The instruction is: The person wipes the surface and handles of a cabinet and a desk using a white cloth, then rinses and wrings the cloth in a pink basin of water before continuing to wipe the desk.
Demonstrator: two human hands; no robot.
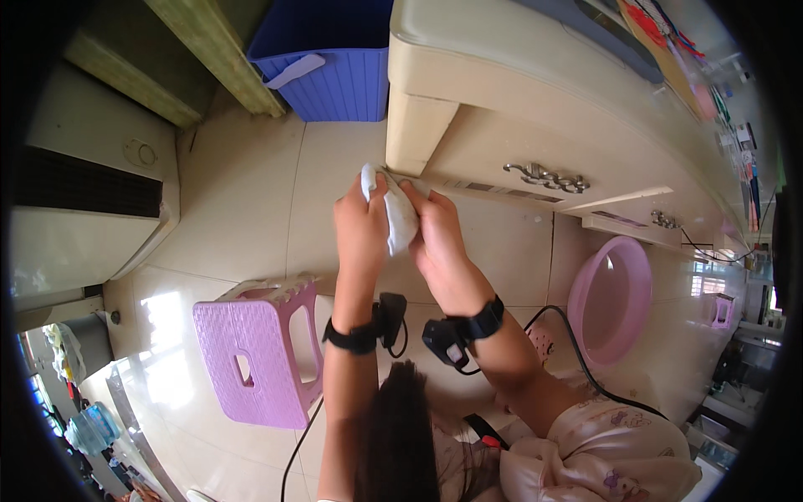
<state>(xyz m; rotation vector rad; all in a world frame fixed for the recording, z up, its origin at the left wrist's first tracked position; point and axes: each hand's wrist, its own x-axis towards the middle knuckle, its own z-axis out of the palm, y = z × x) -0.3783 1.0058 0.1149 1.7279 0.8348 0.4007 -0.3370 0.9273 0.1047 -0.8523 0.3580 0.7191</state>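
A crumpled white cloth [400, 216] is held between both hands, out in front of me above the tiled floor. My left hand [362, 223] grips its left side, the fingers curled around the folds. On the other side my right hand [439, 226] holds the cloth with the thumb lying along its upper part. Some of the fingers are hidden behind the cloth and the hands. Just beyond the hands stands the corner leg of a cream cabinet [417, 135]; whether the cloth touches it I cannot tell.
A pink plastic step stool [251, 357] stands at the left, a pink basin [611, 301] at the right. Behind the hands sits a blue plastic bin [342, 81] beside the cabinet. Metal drawer handles [546, 178] jut from the cabinet. A black cable [574, 351] runs from my right wrist device.
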